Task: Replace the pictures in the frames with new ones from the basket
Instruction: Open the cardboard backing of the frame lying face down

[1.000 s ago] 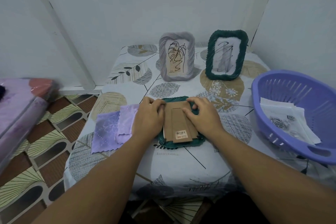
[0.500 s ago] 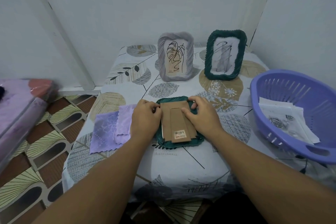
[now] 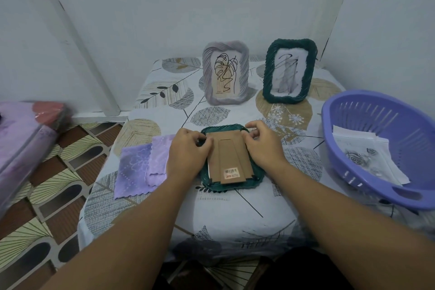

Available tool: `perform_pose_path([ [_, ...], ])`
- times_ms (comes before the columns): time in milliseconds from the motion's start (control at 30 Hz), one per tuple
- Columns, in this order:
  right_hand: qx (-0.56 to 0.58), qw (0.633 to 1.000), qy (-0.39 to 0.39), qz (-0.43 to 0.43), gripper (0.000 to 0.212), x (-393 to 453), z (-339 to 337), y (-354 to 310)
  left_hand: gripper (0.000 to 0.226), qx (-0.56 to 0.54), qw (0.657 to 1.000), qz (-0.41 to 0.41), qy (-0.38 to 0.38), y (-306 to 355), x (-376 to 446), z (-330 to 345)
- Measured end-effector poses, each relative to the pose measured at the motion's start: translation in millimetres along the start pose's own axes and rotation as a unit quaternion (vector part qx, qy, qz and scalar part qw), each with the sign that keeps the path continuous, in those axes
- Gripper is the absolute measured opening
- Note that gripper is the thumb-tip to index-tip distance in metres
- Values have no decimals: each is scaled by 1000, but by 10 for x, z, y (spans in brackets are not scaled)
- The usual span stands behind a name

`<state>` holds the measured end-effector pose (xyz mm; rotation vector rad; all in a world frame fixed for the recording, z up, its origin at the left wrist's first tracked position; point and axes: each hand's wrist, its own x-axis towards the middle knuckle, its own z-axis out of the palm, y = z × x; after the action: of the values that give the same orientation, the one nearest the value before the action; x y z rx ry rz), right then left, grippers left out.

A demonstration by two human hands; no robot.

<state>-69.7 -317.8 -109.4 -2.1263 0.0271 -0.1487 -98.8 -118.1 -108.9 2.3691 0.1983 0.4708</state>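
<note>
A dark green frame (image 3: 226, 128) lies face down on the table's middle, its brown cardboard back (image 3: 229, 160) with a barcode sticker facing up. My left hand (image 3: 188, 152) pinches the back's left edge near the top corner. My right hand (image 3: 262, 146) grips its upper right edge. Behind them stand a grey frame (image 3: 224, 72) holding a leaf line drawing and a second dark green frame (image 3: 290, 70) holding a dark scribble picture. At the right, the purple basket (image 3: 360, 103) holds several white sheets (image 3: 369, 155), the top one printed with a rose.
Two purple cloths (image 3: 141, 167) lie just left of my left hand. The table (image 3: 233, 214) has a leaf-print cover and stands against white walls. A tiled floor (image 3: 54, 186) and a wrapped purple bundle (image 3: 26, 139) are at the left.
Both hands have shifted slightly along the cardboard back's upper edges. The view has moved a little. The frame stays face down in the same place.
</note>
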Motion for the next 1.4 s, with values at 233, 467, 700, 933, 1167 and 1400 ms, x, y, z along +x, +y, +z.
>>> perform_pose_path([
  [233, -86, 992, 12, 90, 17, 187, 65, -184, 23, 1, 1000, 3, -3, -12, 12, 7],
  [467, -107, 987, 44, 109, 19, 198, 110, -191, 23, 0, 1000, 5, -6, -11, 20, 9],
  [700, -111, 989, 70, 74, 15, 108, 120, -175, 24, -10, 1000, 1, -10, -19, 11, 12],
  [933, -111, 989, 78, 66, 9, 102, 127, -172, 24, -10, 1000, 7, -10, -10, 14, 7],
  [1167, -108, 988, 89, 63, 8, 89, 126, -146, 23, -15, 1000, 8, -12, -19, 12, 8],
  [1400, -41, 996, 49, 58, 4, 68, 69, -129, 21, -13, 1000, -3, -18, -4, 12, 3],
])
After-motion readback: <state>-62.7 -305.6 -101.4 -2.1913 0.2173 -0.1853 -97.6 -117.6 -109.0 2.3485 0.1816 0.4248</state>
